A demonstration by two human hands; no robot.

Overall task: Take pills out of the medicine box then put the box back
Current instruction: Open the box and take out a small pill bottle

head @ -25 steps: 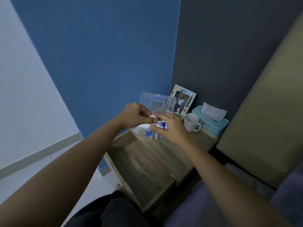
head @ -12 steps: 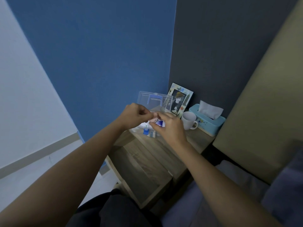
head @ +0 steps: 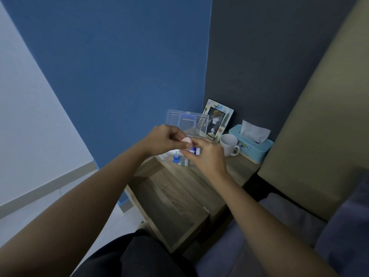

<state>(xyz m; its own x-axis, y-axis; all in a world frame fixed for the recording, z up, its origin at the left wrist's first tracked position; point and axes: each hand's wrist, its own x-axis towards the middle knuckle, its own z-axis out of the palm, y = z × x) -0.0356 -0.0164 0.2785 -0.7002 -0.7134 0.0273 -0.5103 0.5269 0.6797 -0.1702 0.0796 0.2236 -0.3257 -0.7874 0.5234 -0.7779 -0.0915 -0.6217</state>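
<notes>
A clear plastic medicine box (head: 187, 121) with a blue handle stands open at the back of the wooden bedside table (head: 179, 188), its lid raised. My left hand (head: 163, 139) pinches a small round white cap (head: 186, 141). My right hand (head: 207, 156) grips a small bottle with a blue and white label (head: 194, 151), mostly hidden by its fingers. Both hands meet just in front of the box. Small blue and white medicine packs (head: 180, 159) sit in the box below my hands.
A framed picture (head: 217, 118) leans on the dark wall behind the box. A white mug (head: 229, 144) and a turquoise tissue box (head: 251, 144) stand to the right. A tan headboard and grey bedding lie at the right. The table's drawer is pulled out toward me.
The round cap now shows apart from the bottle, between my left thumb and finger. Both hands stay together in front of the box.
</notes>
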